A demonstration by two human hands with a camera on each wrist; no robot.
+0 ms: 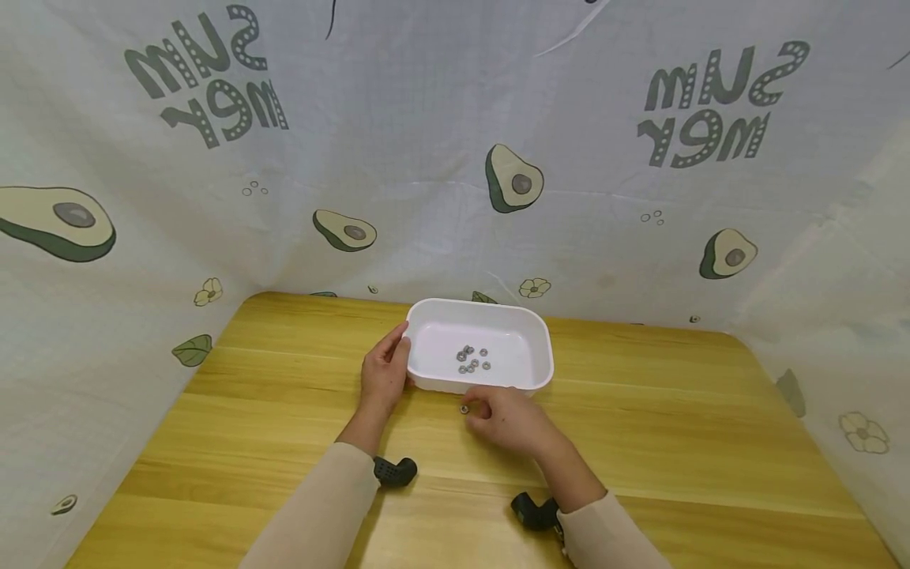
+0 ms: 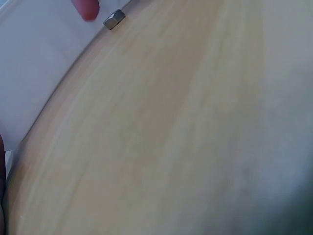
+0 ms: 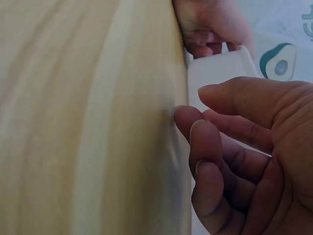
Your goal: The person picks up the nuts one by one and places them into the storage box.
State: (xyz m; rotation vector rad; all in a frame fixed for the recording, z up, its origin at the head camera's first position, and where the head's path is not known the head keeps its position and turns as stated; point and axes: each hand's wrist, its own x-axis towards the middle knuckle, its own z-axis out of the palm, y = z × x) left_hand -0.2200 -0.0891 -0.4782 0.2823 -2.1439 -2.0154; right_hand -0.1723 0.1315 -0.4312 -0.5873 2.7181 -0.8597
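Note:
A white plastic tray (image 1: pixel 478 386) stands on the wooden table, with several small metal hex nuts (image 1: pixel 461 356) lying loose on its floor. Gripping the tray's left end is my left hand (image 1: pixel 384 379). One more hex nut (image 1: pixel 464 409) rests on the table just in front of the tray; the left wrist view also shows this nut (image 2: pixel 115 19) close to the tray's wall. My right hand (image 1: pixel 508 417) is right beside it, a fingertip (image 2: pixel 87 9) near but apart from it. In the right wrist view, thumb and fingers are bent loosely with a gap between them and hold nothing.
The wooden table (image 1: pixel 675 427) extends on both sides of the tray. A white curtain (image 1: pixel 426 158) with avocado prints hangs behind the table and along its sides. Black devices are strapped to the left wrist (image 1: pixel 395 472) and the right wrist (image 1: pixel 533 511).

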